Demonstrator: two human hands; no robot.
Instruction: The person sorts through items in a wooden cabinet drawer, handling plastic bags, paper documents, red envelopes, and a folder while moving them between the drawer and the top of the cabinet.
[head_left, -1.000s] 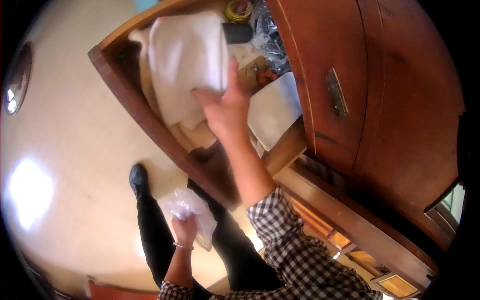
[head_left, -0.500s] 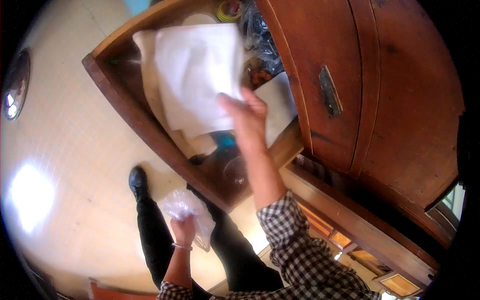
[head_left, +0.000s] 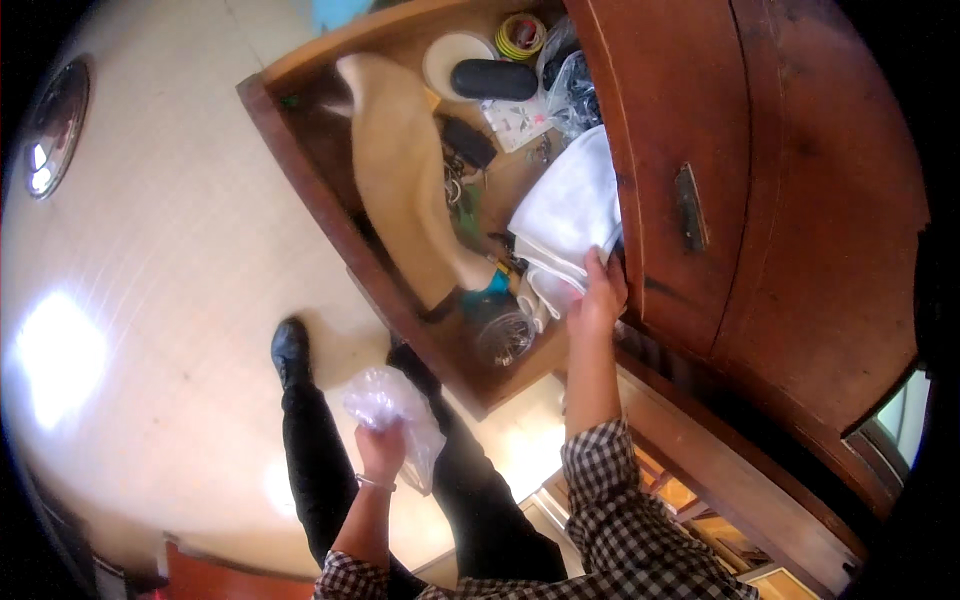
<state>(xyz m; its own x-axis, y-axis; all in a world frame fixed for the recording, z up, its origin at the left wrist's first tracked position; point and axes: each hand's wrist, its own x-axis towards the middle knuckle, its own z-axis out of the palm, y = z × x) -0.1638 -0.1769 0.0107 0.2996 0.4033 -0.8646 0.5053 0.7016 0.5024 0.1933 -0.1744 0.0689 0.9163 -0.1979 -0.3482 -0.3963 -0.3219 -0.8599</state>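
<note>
My right hand [head_left: 600, 290] grips the near edge of a folded white cloth [head_left: 570, 200], at the right side of the open wooden drawer [head_left: 335, 225]. The cloth's far end runs under the cabinet front. Lower down, my left hand [head_left: 381, 450] is closed around a crumpled clear plastic bag [head_left: 378, 392] above my legs. Along the drawer's left side lies a long beige cloth or paper piece [head_left: 400, 180]. Close to my right wrist is a clear round glass or plastic item [head_left: 506, 338].
Toward the drawer's back are a black oblong case [head_left: 493, 79], a white disc [head_left: 447, 55], a yellow-striped tape roll [head_left: 520, 37] and plastic-wrapped things [head_left: 575, 95]. A dark wooden cabinet [head_left: 770, 180] stands to the right. At far left is a round shiny object [head_left: 55, 130] on the floor.
The white cloth has moved right with my right hand, from over the drawer's middle to its right side, uncovering the case and small items. My left hand still holds the bag.
</note>
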